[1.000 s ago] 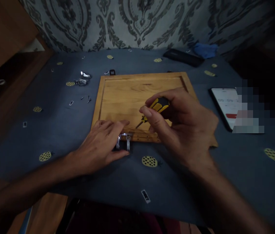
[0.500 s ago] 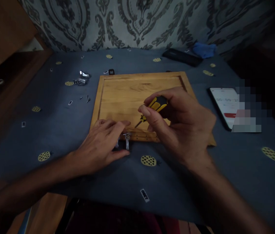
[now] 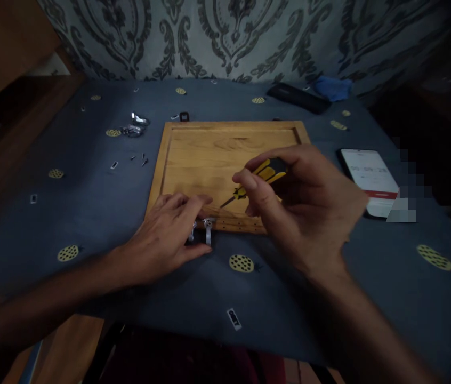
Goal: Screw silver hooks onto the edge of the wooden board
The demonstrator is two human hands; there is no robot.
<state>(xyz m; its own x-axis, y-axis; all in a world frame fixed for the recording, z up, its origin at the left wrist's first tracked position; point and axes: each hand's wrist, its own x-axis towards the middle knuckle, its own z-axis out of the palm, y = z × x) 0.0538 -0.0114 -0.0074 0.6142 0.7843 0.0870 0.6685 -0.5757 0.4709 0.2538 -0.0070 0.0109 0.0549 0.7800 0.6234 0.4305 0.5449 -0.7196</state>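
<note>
A wooden panel [image 3: 209, 154] with a raised frame lies flat on a blue cloth. At the near edge of the panel sits a small metal bracket [image 3: 205, 230]. My left hand [image 3: 167, 237] rests over that bracket, fingers pressing it against the wood. My right hand [image 3: 305, 202] is closed round a yellow and black screwdriver [image 3: 261, 173]. Its tip points down and to the left, toward the bracket, and hangs just above the near frame.
More metal brackets [image 3: 134, 128] and loose screws [image 3: 139, 158] lie at the back left of the cloth. A lit phone [image 3: 369, 178] lies to the right, a dark flat case [image 3: 299, 97] and a blue rag [image 3: 333, 87] at the back. Small labels are scattered about.
My right hand has tilted the screwdriver flatter and drawn it slightly up and to the right. The left hand has stayed on the bracket.
</note>
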